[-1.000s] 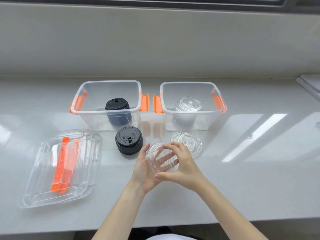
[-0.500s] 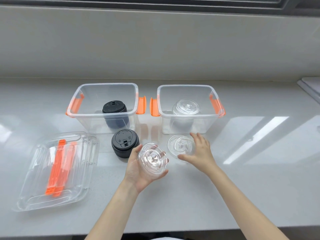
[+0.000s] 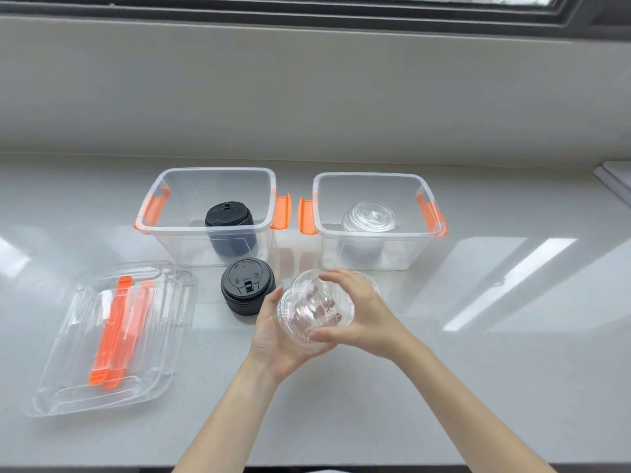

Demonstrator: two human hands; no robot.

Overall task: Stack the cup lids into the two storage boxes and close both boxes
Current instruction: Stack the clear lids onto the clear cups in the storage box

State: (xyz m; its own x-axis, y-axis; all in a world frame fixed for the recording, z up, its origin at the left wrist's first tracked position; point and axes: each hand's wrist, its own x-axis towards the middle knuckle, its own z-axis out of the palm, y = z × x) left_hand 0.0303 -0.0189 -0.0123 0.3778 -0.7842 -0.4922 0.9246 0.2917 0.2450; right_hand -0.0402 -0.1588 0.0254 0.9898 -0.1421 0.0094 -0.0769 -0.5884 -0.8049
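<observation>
Two clear storage boxes with orange latches stand open side by side. The left box [image 3: 155, 230] holds a stack of black lids [image 3: 227, 216]; the right box [image 3: 423, 180] holds a stack of clear lids [image 3: 370, 216]. A second stack of black lids [image 3: 246, 285] stands on the counter in front of the left box. Both my hands hold a stack of clear lids [image 3: 314, 312] above the counter: my left hand [image 3: 276, 339] cups it from below, my right hand [image 3: 365, 312] grips it from the right. A clear lid's edge [image 3: 374, 283] shows behind my right hand.
Two clear box covers with orange handles [image 3: 112, 332] lie stacked on the counter at the left. A white counter runs to a wall and window ledge behind the boxes. A flat white object [image 3: 614, 175] sits at the far right edge.
My right hand left the loose clear lids on the counter and came back onto the stack in my left hand, apparently carrying lids with it. The held stack now looks taller.
</observation>
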